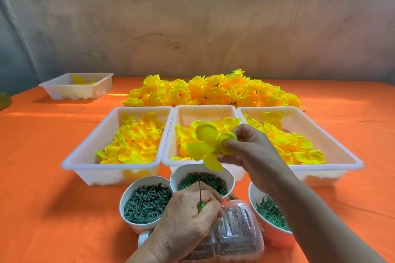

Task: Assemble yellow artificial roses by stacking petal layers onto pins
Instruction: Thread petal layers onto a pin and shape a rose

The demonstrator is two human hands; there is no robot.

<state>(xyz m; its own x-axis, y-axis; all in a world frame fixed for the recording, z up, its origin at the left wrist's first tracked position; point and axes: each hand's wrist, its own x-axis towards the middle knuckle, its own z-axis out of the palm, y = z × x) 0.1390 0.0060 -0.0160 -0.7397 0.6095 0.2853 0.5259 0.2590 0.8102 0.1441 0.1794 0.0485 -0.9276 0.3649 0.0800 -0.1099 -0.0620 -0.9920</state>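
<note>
My right hand (249, 147) pinches a yellow petal layer (206, 144) with several round lobes, held in the air over the front of the middle white tray (205, 110). Lower down, my left hand (190, 212) grips a thin pin (200, 192) that points upward, with a small green and yellow piece at its base between my fingers. The petal layer hangs well above the pin tip and does not touch it. Loose yellow petals fill the left tray (89, 149), the middle tray and the right tray (333, 134).
A heap of finished yellow roses (213, 92) lies behind the trays. Three bowls of green parts stand in front: stems (146, 203), wheel-shaped pieces (203, 179), leaf-shaped pieces (270, 212). A clear plastic bottle (235, 232) lies under my left wrist. Another white tray (79, 85) sits far left.
</note>
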